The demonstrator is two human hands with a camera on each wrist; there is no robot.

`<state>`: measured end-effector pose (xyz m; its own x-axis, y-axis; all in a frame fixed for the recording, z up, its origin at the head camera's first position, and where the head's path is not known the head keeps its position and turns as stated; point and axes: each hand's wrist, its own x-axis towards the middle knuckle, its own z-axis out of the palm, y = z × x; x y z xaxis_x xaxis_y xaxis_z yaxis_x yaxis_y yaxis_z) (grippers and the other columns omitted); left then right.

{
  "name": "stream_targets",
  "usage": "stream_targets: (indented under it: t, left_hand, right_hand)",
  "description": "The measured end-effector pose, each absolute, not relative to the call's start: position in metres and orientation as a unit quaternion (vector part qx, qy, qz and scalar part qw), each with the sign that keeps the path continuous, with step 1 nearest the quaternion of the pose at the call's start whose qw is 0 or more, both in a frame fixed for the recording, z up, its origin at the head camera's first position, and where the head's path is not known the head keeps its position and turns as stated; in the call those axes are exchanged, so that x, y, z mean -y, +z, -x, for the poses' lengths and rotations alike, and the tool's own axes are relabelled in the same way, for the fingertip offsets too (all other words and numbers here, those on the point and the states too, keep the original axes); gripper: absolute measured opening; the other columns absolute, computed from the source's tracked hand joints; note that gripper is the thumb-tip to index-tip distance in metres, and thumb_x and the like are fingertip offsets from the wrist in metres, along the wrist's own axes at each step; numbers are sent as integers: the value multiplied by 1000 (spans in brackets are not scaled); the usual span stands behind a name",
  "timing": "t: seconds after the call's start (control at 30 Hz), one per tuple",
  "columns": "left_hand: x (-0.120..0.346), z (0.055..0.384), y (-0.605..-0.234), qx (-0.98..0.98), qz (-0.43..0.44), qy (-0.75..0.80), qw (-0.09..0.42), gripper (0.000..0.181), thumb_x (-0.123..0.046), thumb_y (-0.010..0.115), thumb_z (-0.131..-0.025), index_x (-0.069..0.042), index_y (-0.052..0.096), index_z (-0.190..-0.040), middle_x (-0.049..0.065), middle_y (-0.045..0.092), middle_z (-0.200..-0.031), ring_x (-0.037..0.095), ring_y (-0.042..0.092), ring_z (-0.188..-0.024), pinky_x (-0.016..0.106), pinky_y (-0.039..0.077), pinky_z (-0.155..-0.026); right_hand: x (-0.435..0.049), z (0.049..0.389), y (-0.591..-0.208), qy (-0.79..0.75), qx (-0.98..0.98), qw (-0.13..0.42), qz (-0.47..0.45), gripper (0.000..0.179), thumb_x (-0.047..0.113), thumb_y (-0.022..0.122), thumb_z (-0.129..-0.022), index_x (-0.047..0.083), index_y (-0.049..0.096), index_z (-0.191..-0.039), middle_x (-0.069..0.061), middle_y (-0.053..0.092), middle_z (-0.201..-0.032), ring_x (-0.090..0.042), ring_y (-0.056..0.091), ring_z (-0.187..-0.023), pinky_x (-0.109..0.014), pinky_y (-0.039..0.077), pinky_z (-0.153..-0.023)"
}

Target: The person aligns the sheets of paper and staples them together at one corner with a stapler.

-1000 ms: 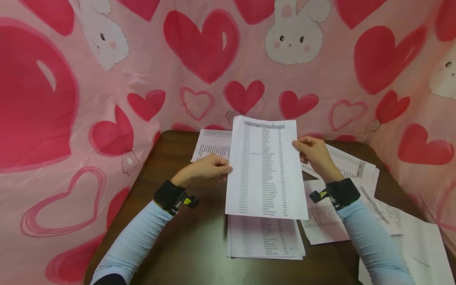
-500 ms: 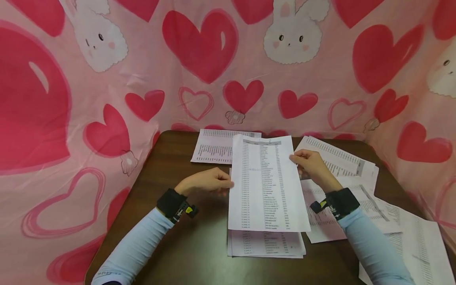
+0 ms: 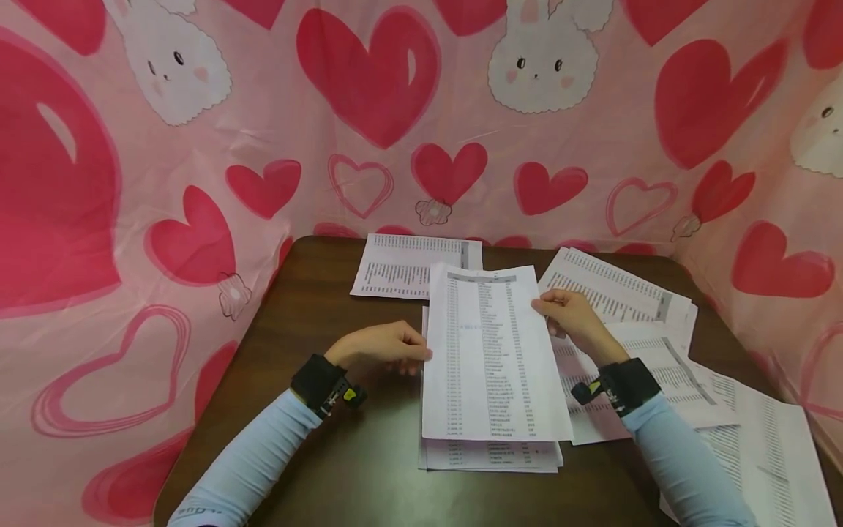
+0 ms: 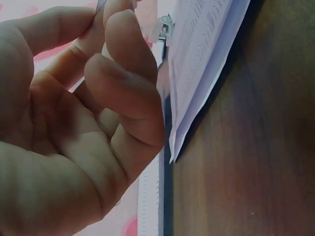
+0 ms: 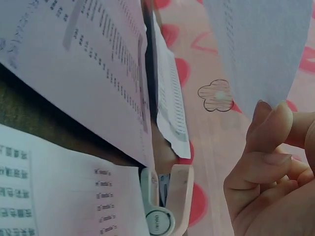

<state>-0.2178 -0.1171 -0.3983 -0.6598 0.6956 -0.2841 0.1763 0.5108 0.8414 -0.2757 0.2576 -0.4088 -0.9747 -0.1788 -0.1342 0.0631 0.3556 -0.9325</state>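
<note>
A printed sheet of paper (image 3: 494, 359) is held up, tilted, over a pile of similar sheets (image 3: 494, 457) on the table. My left hand (image 3: 383, 345) pinches its left edge between thumb and fingers. At the upper right edge, my right hand (image 3: 574, 319) pinches it; in the right wrist view the sheet's back (image 5: 266, 54) rises from thumb and fingertip. The left wrist view shows curled left fingers (image 4: 133, 93) beside the pile's edge (image 4: 197, 93). A pale stapler-like tool (image 5: 165, 206) with a round badge stands among the papers, hidden behind the sheet in the head view.
On the brown table (image 3: 316, 285), another printed sheet (image 3: 402, 267) lies at the back left. Several more overlap on the right, including papers at the back (image 3: 615, 289) and front (image 3: 770, 454). A pink cloth with hearts and rabbits (image 3: 369, 190) hangs around the table.
Both hands have lowered the sheet toward the pile, so it covers more of the pile and uncovers the back-left paper. Both pinches have stayed on its edges.
</note>
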Motion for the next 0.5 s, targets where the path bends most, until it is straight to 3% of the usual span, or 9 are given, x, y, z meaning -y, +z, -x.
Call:
stream_targets:
  t: [0.3,0.5]
  left_hand:
    - [116,217,-409,-795,-278,406,355,25,-34,61,-96,-13,75,-90,5,64,-70,18,56,-60,26,41,-52]
    - [113,213,-417,-802,-275,396,353,26,-32,60,-97,-13,74,-86,2,63,-67,18,56,-58,26,40,-51]
  right_hand:
    - [-258,272,-420,-529,-835,144,37,42,34,68,-92,-2,60,-110,2,60,-74,-10,48,-52,-26,38,-50]
    - [-258,272,-427,-521,-839,151,43,37,30,68,-92,-1,59,-108,4,58,-72,-10,47,-51,-25,37,-48]
